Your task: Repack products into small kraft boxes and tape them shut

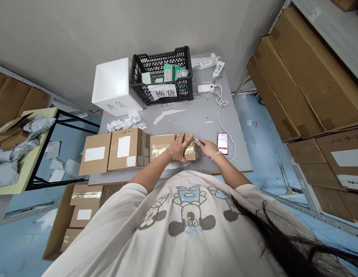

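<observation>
A cream T-shirt [184,219] carries a cartoon-mouse print in blue and black. The grey counter [193,111] is streaked with white paint. A brown cardboard parcel [161,151] shines with gold tape, and a small tool [198,142] shows red and silver. Pink-and-green boxes [168,73] sit in a black plastic crate [158,57]; the floor [248,111] is pale blue.
</observation>
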A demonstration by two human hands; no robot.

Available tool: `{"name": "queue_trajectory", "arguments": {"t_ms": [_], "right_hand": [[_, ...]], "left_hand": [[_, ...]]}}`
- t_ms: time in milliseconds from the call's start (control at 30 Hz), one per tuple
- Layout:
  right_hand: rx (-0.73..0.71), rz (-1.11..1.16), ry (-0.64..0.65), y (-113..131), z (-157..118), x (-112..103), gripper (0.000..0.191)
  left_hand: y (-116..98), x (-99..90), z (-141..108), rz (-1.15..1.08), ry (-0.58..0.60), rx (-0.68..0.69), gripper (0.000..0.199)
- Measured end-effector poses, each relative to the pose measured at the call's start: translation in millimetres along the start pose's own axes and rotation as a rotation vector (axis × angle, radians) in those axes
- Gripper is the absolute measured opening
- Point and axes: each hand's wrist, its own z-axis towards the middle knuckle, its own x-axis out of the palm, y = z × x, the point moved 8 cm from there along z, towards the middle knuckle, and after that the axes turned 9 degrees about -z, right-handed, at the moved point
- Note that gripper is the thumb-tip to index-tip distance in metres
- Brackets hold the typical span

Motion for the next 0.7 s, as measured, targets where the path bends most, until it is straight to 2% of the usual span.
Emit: {"name": "queue_trajectory", "arguments": {"t_ms": [167, 500, 700], "right_hand": [[0.025, -0.022, -0.002, 5, 0, -2, 0.048], [-0.074, -0.153, 0.016, 9, -9, -5, 0.043], [-0.066, -0.148, 0.022, 9, -20, -3, 0.041]], "left_hand": [[1, 0.3, 0, -0.013, -0.009, 0.006, 0.145], [6, 8.9, 1, 0.005, 0.029, -0.049, 0.145], [5, 8.2, 1, 0.003, 0.038, -0.059, 0.145]]}}
